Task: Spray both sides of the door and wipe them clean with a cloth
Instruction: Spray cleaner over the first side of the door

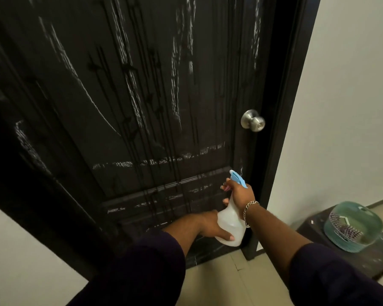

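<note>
Two arms, both in dark purple sleeves [142,261]. Sleeves pushed up past the elbows, bare from there down to the hands. Cloth soft and a bit baggy, with folds near the cuffs. Silver chain bracelet [248,212] round the wrist of the right hand [238,194], made of chunky shiny links, hanging a little loose. Long nails on that hand, painted a pale pink. Pale, shiny nail on the thumb of the left hand [210,226] too.

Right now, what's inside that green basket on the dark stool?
The green basket on the dark stool holds something white and dark patterned items, too blurred to identify. Its near wall hides the bottom.
</note>
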